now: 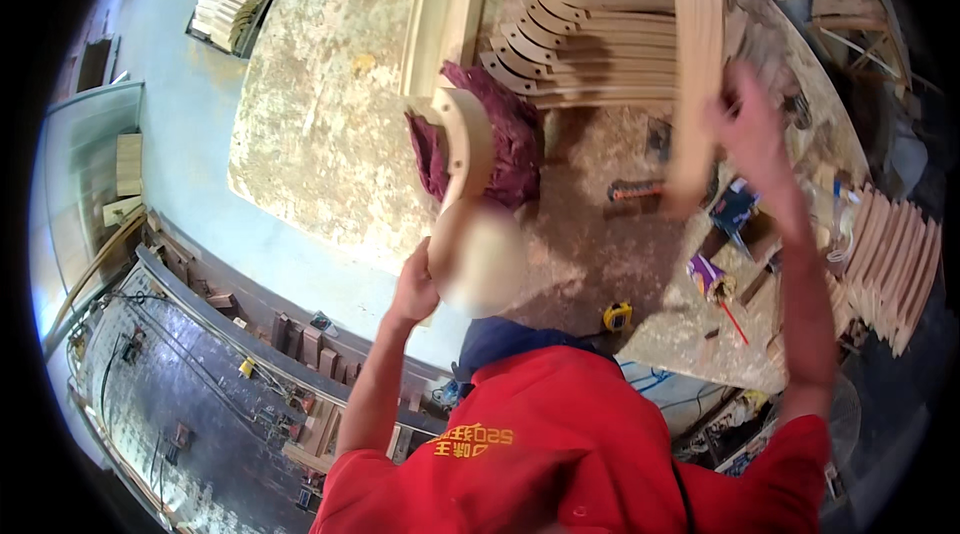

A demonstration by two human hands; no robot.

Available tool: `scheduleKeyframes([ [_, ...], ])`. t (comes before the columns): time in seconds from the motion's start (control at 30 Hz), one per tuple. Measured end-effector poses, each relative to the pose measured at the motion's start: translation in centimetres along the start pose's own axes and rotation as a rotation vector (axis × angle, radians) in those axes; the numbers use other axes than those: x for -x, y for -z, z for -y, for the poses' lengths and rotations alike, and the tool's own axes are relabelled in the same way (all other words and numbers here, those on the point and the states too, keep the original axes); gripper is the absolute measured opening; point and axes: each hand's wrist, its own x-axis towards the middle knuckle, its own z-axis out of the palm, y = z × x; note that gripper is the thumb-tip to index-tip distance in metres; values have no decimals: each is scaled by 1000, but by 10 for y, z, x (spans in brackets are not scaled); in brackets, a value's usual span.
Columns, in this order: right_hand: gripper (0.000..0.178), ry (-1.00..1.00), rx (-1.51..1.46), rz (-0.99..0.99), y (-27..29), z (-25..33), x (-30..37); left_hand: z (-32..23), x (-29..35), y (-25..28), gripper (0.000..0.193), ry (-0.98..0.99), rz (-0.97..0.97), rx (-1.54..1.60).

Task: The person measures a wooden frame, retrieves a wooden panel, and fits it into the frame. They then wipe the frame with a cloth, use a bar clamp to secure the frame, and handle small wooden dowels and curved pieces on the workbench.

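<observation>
**Both hands gripping curved wooden parts above the workbench**

The left hand [413, 286] is closed around the lower end of a curved wooden piece [465, 159], which rises over a dark red cloth [515, 134]. The right hand [745, 124] grips a long curved slat [698, 54], held nearly upright. Behind it lies a stack of curved slats [590, 44] on the workbench [320, 114]. A yellow tape measure [617, 316] rests near the bench edge.

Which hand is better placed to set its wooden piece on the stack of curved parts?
Right, probably. The right hand holds a long curved slat directly over the stack of curved parts; the left hand grips a curved piece lower, over the maroon cloth.
</observation>
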Motion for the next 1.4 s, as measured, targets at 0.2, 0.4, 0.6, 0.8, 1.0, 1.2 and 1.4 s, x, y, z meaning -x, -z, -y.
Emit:
scheduleKeyframes([
  [0.2, 33, -606, -769, 104, -222, -32, 207, -4, -32, -53, 68, -237, 247, -595],
  [0.4, 32, -835, -1396, -61, -378, -36, 270, 10, -49, -64, 92, -244, 521, -856],
  [0.6, 25, -510, -1004, 243, -349, -16, 268, 65, -51, -47, 79, -373, 547, -997],
  [0.8, 71, 210, -47, -346, -261, 57, 138, 71, -26, -72, 36, -768, 221, -1023],
  [1.0, 48, 189, 284, -116, -332, 46, 58, 81, -34, -55, 54, -559, 377, -1222],
  [1.2, 29, 234, 122, -797, -76, 17, 22, 60, -56, -21, 33, -665, 286, -1228],
  [1.4, 51, 217, 238, -785, -21, -72, 50, 55, -78, -47, 28, -804, 285, -1112],
])
